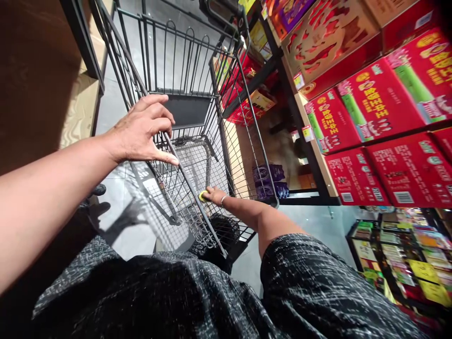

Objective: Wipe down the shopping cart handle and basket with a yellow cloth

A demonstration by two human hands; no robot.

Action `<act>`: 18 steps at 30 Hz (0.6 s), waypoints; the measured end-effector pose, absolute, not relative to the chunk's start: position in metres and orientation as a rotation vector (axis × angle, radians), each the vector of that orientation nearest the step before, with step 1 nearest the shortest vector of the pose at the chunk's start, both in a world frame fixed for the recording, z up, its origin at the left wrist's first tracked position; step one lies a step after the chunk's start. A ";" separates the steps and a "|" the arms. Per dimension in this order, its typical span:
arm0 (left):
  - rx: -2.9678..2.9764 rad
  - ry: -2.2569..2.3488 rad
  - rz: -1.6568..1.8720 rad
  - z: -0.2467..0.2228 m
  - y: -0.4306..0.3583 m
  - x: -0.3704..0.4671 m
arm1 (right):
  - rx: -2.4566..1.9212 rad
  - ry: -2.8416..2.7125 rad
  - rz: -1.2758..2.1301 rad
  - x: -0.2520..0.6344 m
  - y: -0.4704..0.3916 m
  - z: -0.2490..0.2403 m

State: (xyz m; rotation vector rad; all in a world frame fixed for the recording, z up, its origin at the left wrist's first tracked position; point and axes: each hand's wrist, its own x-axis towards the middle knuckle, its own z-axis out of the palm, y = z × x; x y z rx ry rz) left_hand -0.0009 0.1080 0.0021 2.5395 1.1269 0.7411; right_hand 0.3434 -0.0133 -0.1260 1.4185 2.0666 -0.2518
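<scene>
A dark metal shopping cart [212, 96] with wire sides stands in front of me, its basket holding no goods that I can see. My left hand [146, 127] is over the cart's near top rail [190, 190], thumb and fingers apart in a loose C shape, with the thumb against the bar. Down inside the basket, my right hand [214, 195] has its fingers closed on a small yellow pad [202, 196], close to the near wire side. Most of the pad is hidden, so its exact kind is unclear. A band circles the right wrist.
Shelves of red boxed goods [381, 103] rise along the right. Purple packs [270, 181] lie on a low shelf beyond the cart. A wooden display edge [79, 110] stands at left. Another rack [395, 259] with yellow tags is at lower right. Grey floor [120, 202] shows below.
</scene>
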 end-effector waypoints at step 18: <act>2.248 1.057 0.918 -0.013 0.108 0.001 | 1.856 1.962 -0.445 0.380 -0.016 -0.074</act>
